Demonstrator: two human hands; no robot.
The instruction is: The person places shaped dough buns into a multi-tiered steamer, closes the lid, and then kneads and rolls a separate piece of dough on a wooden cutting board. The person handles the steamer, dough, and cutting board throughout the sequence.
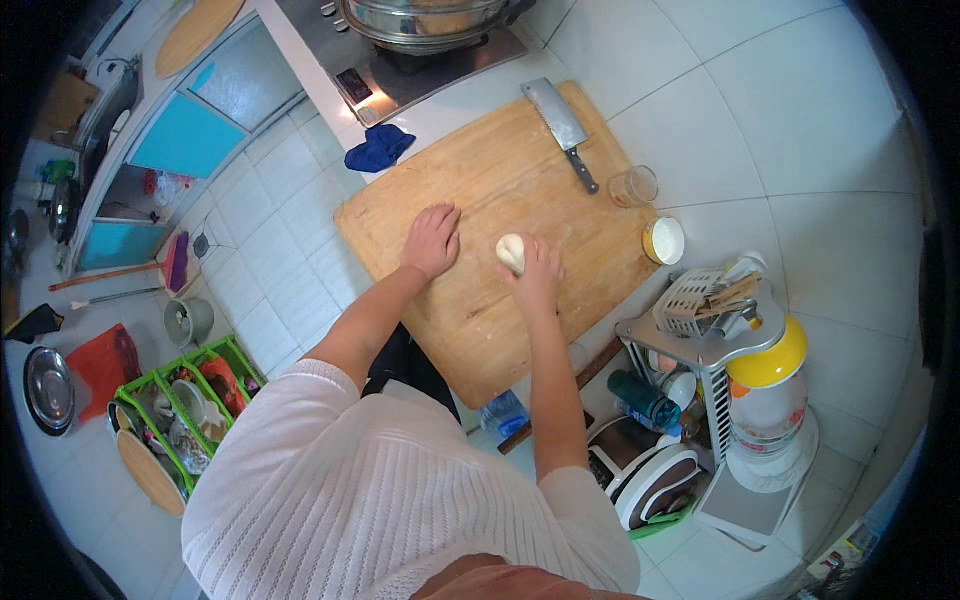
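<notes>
A small pale lump of dough (511, 253) rests on a large wooden cutting board (480, 330). My right hand (538, 274) grips the dough from its right side, fingers curled around it. To the left, my left hand (431, 241) lies palm down on the board with nothing visible in it. A cleaver (556, 116) with a black handle lies near the board's far right corner. Beside its handle is a clear glass (633, 186), and nearer along the right edge stands a yellow container (664, 241) with white contents.
Beyond the board are a dark blue cloth (379, 148) and a gas stove (442, 79) bearing a metal steamer pot (424, 22). Right of the board, a metal rack (694, 345) holds a utensil basket (684, 300) and bowls. White wall tiles border the far right side.
</notes>
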